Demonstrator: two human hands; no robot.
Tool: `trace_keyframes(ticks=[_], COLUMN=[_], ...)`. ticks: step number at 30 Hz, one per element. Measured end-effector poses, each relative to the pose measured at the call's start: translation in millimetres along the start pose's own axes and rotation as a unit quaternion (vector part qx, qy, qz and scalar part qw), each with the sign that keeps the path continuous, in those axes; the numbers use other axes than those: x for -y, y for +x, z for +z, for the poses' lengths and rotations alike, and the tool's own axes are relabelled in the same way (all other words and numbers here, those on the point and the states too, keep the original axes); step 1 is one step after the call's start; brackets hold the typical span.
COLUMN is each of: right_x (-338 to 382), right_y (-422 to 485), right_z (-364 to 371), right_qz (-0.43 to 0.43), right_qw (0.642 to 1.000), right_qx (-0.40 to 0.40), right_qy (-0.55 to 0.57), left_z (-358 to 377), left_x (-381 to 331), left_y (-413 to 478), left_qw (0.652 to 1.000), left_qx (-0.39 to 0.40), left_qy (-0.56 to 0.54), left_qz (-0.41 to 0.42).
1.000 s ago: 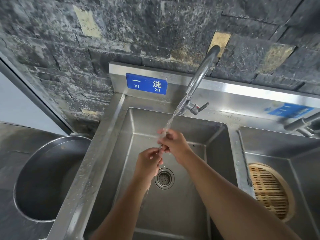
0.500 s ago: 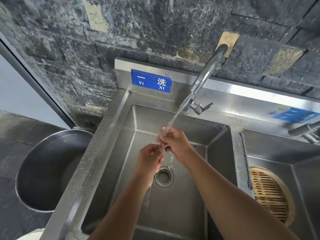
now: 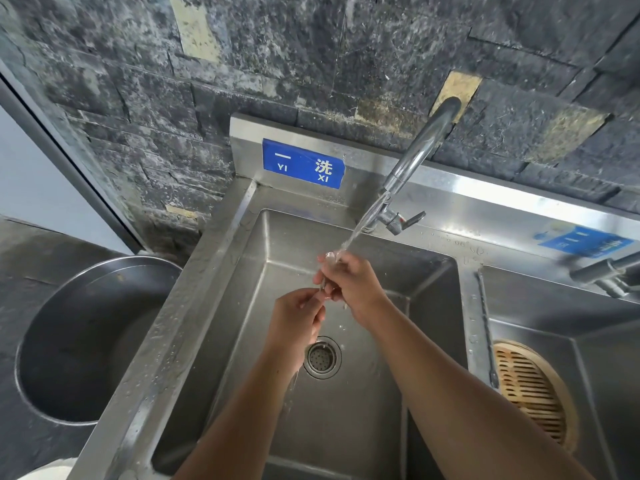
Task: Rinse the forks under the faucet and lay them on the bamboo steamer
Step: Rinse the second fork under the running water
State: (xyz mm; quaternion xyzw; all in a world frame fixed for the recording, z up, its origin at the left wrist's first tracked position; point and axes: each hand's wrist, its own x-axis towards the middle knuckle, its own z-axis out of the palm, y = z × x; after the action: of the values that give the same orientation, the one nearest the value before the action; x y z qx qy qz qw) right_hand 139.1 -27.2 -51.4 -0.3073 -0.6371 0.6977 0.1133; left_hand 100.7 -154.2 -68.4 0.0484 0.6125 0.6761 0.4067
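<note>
Water runs from the curved steel faucet onto a metal fork held upright over the left sink basin. My right hand is closed around the fork's upper part, right where the stream lands. My left hand pinches its lower end just below. Most of the fork is hidden by my fingers. The round bamboo steamer lies in the right basin. Another fork rests along the divider between the basins.
A big steel pot stands on the dark floor left of the sink. The drain strainer sits below my hands. A second faucet juts over the right basin. A stone wall rises behind.
The view has shifted slightly. Both hands stay under the stream on the fork, with the right hand a little higher on it.
</note>
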Motion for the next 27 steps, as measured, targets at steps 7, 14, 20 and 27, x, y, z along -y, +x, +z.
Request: trace_keyframes(ticks=[7, 14, 20, 27], right_x=[1.9, 2.6, 2.8, 6.7], right_y=[0.0, -3.9, -5.6, -7.5], right_z=[9.1, 7.4, 6.5, 9.0], right_qz=[0.05, 0.021, -0.03, -0.001], right_qw=[0.995, 0.998, 0.997, 0.998], right_qx=[-0.075, -0.056, -0.059, -0.054], right_qy=[0.03, -0.026, -0.047, -0.038], left_z=[2.3, -0.8, 2.1, -0.9], left_x=[-3.0, -5.4, 0.6, 6.1], left_y=[-6.4, -7.8, -9.8, -8.4], left_qw=[0.998, 0.999, 1.0, 1.0], left_qx=[-0.007, -0.027, -0.019, -0.018], left_qy=[-0.045, 0.024, 0.017, 0.014], left_qz=[-0.043, -0.007, 0.001, 0.002])
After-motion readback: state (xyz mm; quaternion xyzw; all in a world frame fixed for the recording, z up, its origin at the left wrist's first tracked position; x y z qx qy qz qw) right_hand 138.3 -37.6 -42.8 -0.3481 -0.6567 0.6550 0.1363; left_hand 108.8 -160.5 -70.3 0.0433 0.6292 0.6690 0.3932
